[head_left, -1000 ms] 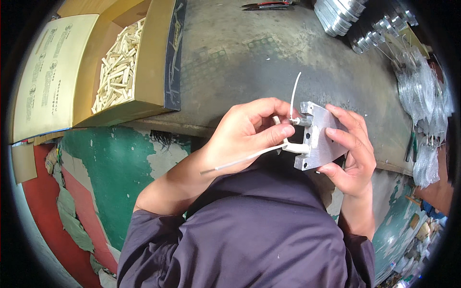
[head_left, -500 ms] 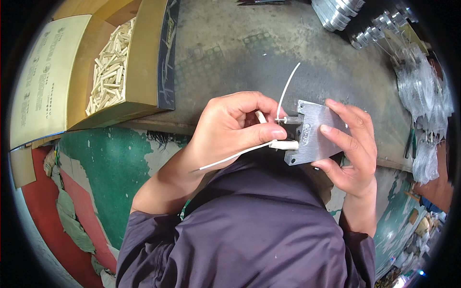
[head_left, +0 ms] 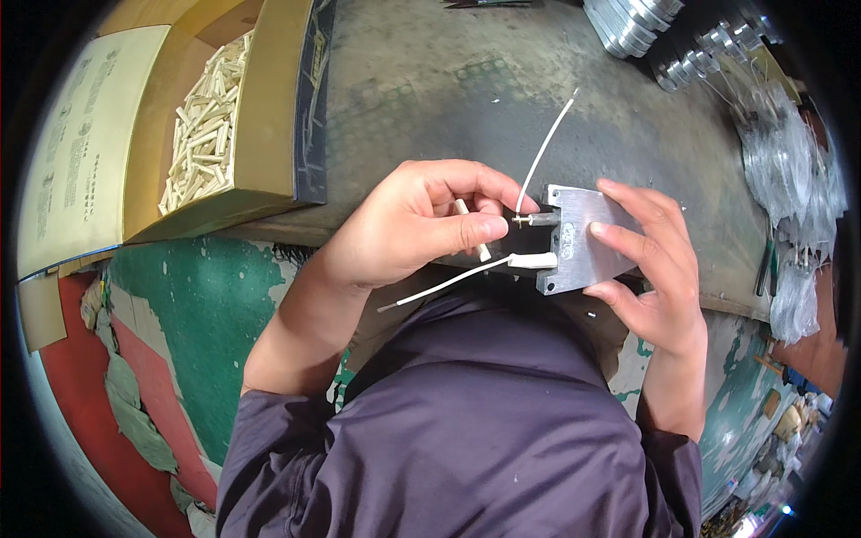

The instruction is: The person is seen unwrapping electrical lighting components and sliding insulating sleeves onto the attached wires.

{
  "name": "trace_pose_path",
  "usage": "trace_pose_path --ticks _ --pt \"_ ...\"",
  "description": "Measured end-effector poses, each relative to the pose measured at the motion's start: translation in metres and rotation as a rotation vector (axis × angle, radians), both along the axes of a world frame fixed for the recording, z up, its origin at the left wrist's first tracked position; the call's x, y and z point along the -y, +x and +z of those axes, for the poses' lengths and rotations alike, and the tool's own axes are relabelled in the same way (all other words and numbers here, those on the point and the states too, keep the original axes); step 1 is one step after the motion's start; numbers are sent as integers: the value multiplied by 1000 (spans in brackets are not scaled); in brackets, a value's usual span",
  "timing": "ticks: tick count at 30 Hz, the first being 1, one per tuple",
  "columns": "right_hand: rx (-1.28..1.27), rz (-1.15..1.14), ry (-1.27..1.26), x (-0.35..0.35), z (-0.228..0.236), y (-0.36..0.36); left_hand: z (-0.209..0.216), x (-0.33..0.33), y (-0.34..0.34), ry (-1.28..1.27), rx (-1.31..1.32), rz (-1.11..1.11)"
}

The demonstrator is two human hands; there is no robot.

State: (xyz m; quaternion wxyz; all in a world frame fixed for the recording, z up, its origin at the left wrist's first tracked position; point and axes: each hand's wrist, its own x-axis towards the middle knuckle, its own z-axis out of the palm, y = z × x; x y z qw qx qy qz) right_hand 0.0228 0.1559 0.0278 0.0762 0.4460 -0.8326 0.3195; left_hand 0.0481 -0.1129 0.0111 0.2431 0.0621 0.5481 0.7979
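My right hand (head_left: 659, 260) grips a flat silver metal block (head_left: 587, 240) by its right side, fingers over its face and thumb at the lower edge. Two terminals stick out from the block's left side. A cream sleeve (head_left: 533, 261) covers the lower one, and a white wire (head_left: 439, 285) runs from it to the left. On the upper bare metal terminal (head_left: 541, 219) another white wire (head_left: 545, 143) is attached and points up. My left hand (head_left: 430, 215) is closed around a loose cream sleeve (head_left: 484, 253), its fingertips close to the upper wire's base.
At the left stands an open cardboard box (head_left: 265, 117) holding many cream sleeves (head_left: 208, 125). Stacked metal parts (head_left: 628, 25) lie at the far right of the worktable (head_left: 404, 125). Clear plastic bags (head_left: 789, 170) hang at the right.
My left thumb has come away from the lower sleeve, which now shows fully. The loose sleeve in my left hand has shifted and hangs below the thumb. The block has moved slightly left and up.
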Motion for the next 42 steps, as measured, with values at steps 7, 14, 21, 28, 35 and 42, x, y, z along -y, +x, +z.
trace_pose_path --ticks 7,14,21,28,35,42 --pt "162 75 148 14 -5 -11 -5 -3 -1 -316 -238 223" --pt "162 20 -1 73 -1 -6 8 1 7 -403 -475 456" --pt "431 -13 -142 104 -10 -12 4 14 12 -429 -620 555" --pt "511 3 -231 107 -12 -9 4 20 13 -315 -610 700" --pt "425 37 -162 103 -15 -11 2 18 12 -457 -610 562" --pt "230 61 -15 49 3 -20 -8 9 6 -113 -374 383"
